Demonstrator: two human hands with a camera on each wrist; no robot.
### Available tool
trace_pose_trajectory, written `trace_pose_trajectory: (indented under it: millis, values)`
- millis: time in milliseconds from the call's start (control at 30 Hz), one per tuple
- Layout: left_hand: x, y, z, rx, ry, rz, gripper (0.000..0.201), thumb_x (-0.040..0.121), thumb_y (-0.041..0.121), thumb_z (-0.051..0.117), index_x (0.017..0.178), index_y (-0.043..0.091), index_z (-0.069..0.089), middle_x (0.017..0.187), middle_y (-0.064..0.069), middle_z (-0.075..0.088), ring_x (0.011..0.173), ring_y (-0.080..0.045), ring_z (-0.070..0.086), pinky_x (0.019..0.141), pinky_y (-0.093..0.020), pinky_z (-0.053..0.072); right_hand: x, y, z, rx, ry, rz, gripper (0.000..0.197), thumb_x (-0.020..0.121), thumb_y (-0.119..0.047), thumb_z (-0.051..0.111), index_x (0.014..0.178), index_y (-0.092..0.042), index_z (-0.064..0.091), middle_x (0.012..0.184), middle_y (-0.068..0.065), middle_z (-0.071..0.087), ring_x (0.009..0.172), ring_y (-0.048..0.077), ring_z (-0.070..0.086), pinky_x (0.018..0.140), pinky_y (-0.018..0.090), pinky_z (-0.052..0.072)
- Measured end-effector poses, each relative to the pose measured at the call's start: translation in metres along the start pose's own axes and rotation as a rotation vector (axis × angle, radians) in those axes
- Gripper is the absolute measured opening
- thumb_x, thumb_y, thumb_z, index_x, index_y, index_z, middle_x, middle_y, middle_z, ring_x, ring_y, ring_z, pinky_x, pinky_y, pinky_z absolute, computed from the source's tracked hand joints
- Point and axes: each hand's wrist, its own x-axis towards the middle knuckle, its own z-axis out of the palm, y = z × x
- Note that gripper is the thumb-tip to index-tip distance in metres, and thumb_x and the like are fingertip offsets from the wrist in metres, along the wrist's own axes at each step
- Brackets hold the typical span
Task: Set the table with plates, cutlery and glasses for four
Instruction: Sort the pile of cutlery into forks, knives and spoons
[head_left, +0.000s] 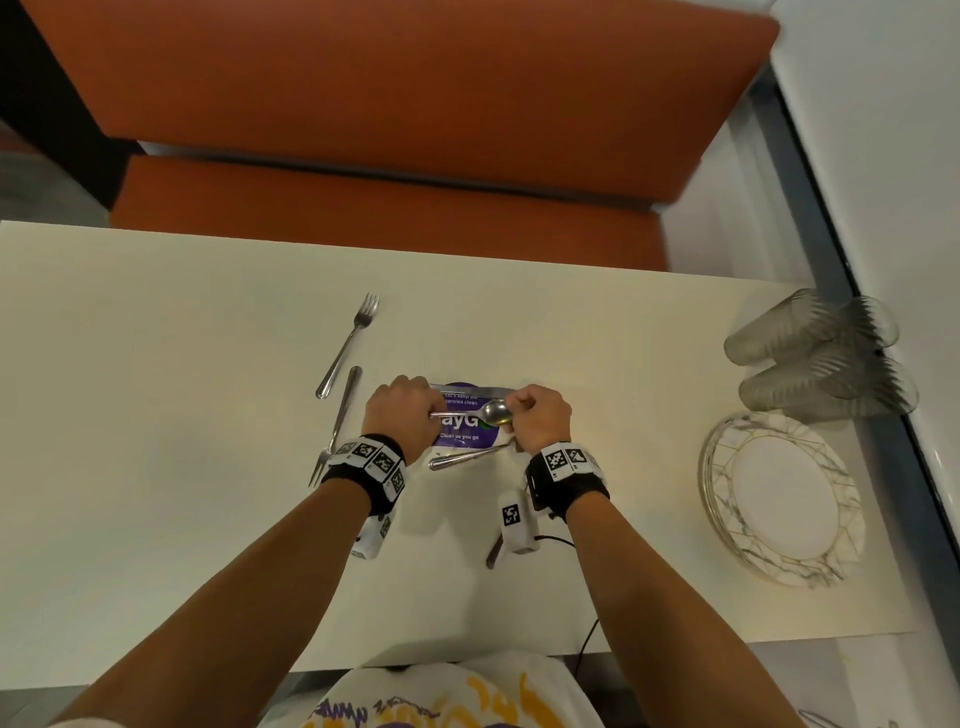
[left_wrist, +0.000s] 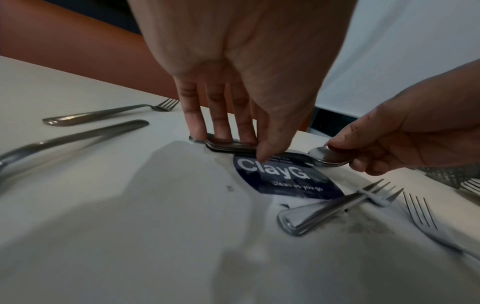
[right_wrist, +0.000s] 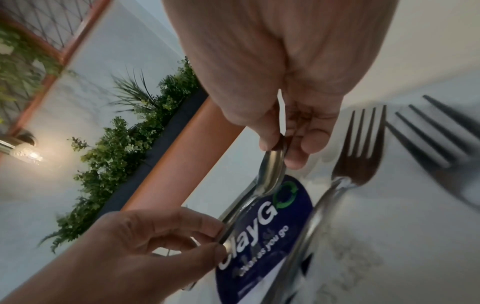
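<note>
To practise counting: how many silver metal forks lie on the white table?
4 forks: one farthest away, one beside the left hand, one between the wrists, one under the right hand's wrist; others may be hidden.

Stacked spoons (head_left: 496, 412) over sticker; forks (head_left: 349, 343) scattered; plates (head_left: 782, 496) stacked at rt edge, glasses (head_left: 815, 353) beyond them.

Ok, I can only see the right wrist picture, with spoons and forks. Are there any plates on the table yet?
Observer: Yes, a stack of plates sits by the right edge of the table, none laid out.
Child: And glasses?
Observer: A bunch of glasses is just beyond the plates.
Child: More forks?
Observer: One fork lies left of the left hand, and a second fork lies beside it.
</note>
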Motion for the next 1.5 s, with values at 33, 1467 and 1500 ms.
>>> trace_pose_trajectory:
  millis: [33,1467,1500]
  values:
    - [0.001,0.001,0.003,0.005,-0.003,0.0,0.02,0.091,0.028,0.069,0.108,0.024,0.077,0.107,-0.001,0.07,0.099,-0.024,0.061,0.085,-0.038,0.05,0.002,0.003,-0.001,-0.018,0.002,0.0,0.019,0.094,-0.007,0.064,0.079,-0.018,0.069,0.087,0.009,0.074,0.08,0.032,0.074,0.068,0.043,0.063]
    - [-0.038,-0.006,0.011,-0.379,0.109,0.001,0.016,0.097,0.015,0.062,0.107,0.018,0.074,0.097,0.001,0.07,0.09,-0.013,0.052,0.083,-0.035,0.053,0.002,0.047,-0.035,-0.426,0.046,0.065,0.023,0.084,-0.028,0.076,0.066,-0.035,0.062,0.098,-0.004,0.071,0.099,0.024,0.064,0.088,0.042,0.057]
    - [-0.038,-0.005,0.011,-0.381,0.111,0.005,0.016,0.098,0.016,0.062,0.108,0.018,0.074,0.098,0.0,0.07,0.091,-0.013,0.053,0.083,-0.034,0.053,0.001,0.045,-0.038,-0.394,0.054,0.05,0.023,0.085,-0.022,0.073,0.068,-0.034,0.063,0.095,-0.004,0.071,0.098,0.024,0.065,0.086,0.04,0.057]
